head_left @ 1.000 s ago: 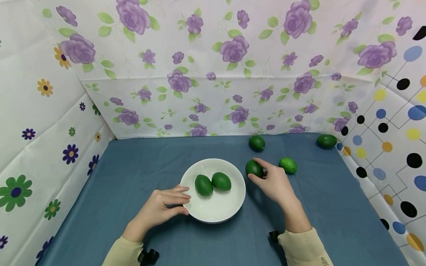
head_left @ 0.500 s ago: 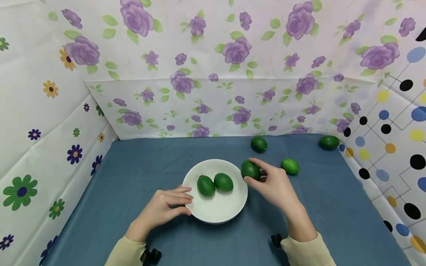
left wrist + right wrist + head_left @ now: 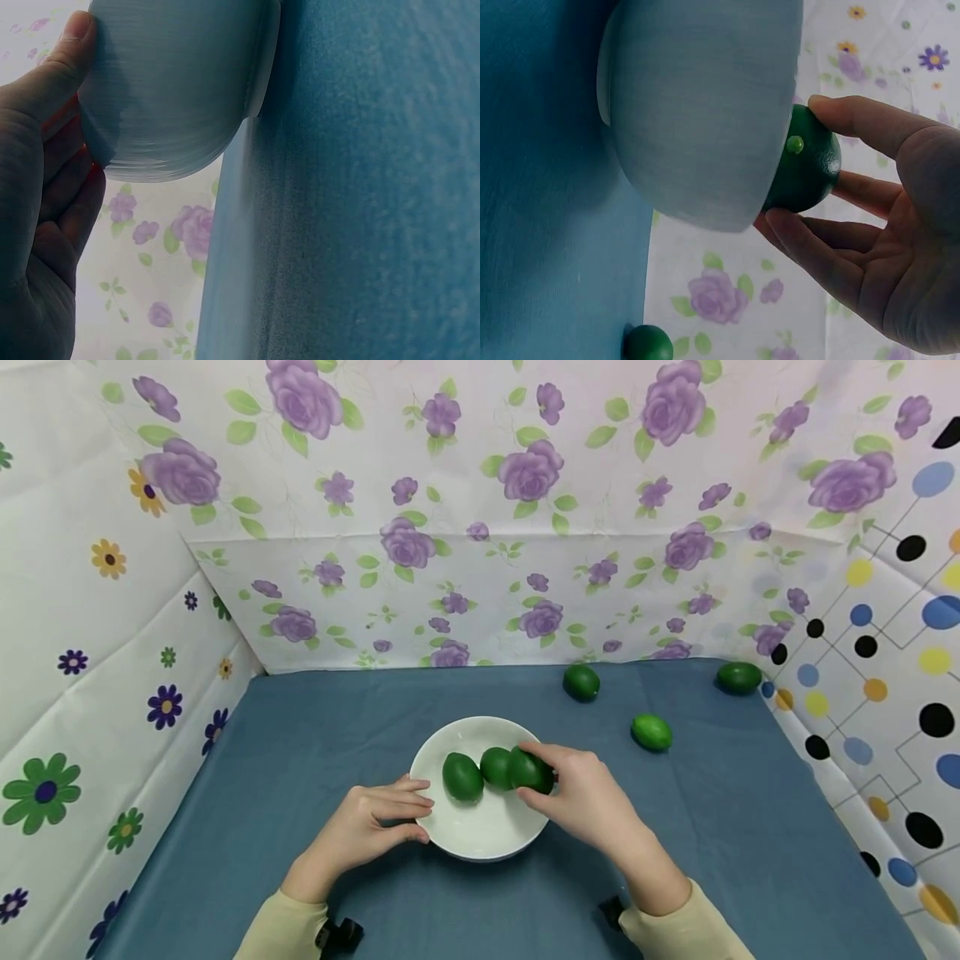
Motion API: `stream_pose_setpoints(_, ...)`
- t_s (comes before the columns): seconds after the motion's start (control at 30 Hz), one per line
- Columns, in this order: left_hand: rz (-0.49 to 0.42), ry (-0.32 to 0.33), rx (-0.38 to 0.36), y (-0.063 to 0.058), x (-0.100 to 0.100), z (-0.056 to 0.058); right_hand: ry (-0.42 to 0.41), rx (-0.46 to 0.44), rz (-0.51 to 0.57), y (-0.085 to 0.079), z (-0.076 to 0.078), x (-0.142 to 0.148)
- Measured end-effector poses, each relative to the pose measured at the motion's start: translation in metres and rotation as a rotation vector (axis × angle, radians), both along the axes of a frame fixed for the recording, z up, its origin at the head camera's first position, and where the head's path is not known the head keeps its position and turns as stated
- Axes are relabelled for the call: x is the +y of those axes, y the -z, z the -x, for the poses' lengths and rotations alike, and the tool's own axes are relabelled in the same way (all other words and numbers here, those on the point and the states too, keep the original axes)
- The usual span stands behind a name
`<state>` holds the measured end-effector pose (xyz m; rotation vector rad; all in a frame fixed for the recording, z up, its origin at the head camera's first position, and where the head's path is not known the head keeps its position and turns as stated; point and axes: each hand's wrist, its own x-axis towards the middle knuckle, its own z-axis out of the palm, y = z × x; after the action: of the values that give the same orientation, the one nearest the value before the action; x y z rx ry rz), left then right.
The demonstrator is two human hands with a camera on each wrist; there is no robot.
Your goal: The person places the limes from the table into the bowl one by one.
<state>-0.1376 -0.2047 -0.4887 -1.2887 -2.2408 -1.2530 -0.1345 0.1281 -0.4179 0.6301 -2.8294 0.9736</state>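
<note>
A white bowl (image 3: 480, 835) stands on the blue cloth with two dark green limes (image 3: 462, 778) inside. My left hand (image 3: 375, 818) holds the bowl's left rim, its fingers over the edge; in the left wrist view the thumb (image 3: 64, 56) lies at the rim too. Between thumb and fingers, my right hand (image 3: 581, 789) grips another dark green lime (image 3: 529, 770) over the bowl's right side. In the right wrist view, this lime (image 3: 810, 165) shows at the rim, partly hidden by the bowl wall.
Beyond the bowl lie more limes: a dark one (image 3: 581, 682) at the back edge, a brighter one (image 3: 651, 732) to the right, and another (image 3: 738, 677) in the far right corner. Patterned cloth walls (image 3: 480, 602) enclose the back and sides.
My right hand has carried its lime leftward from the cloth right of the bowl to above the bowl's right side. The left hand has stayed at the rim.
</note>
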Motion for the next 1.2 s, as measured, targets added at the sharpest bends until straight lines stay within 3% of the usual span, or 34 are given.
stream_pose_setpoints(0.53, -0.005, 0.003, -0.019, -0.002, -0.001, 0.000, -0.002, 0.122, -0.345, 0.004, -0.002, -0.030)
stream_pose_setpoints(0.97, -0.032, 0.017, -0.006, 0.008, 0.001, -0.005, -0.008, 0.080, -0.388, 0.006, -0.009, -0.035)
stream_pose_setpoints(1.2, -0.029, 0.022, 0.003, 0.004, 0.000, 0.000, -0.008, 0.090, -0.432, 0.013, -0.003, -0.039)
